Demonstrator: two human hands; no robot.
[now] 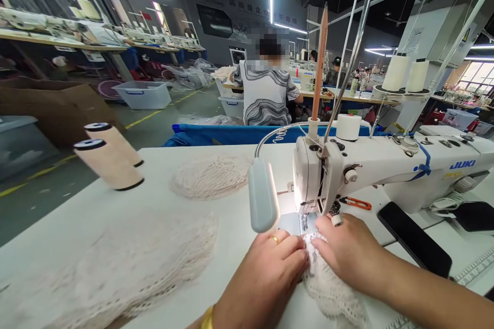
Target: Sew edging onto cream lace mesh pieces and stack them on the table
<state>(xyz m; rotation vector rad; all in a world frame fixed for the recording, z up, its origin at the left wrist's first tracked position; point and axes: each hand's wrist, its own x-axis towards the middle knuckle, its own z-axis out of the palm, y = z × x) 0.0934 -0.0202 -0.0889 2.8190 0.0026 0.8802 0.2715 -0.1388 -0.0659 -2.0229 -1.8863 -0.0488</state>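
My left hand [270, 272] and my right hand [347, 252] lie side by side on a piece of white lace fabric [332, 293], just in front of the needle [304, 218] of a white sewing machine [386, 169]. The fingers of both hands are curled and pinch the lace where it meets the presser foot. A gold ring sits on a finger of my left hand and a yellow bangle on its wrist. The lace hangs toward me off the table's near edge.
Two lace heaps [127, 262] [210, 175] lie on the white table [69, 226] to the left, beside two tilted thread cones [110, 162]. A lamp [262, 195] hangs by the needle. Orange snips [355, 203] and a black phone [412, 239] lie under the machine arm. A seated person [266, 87] works ahead.
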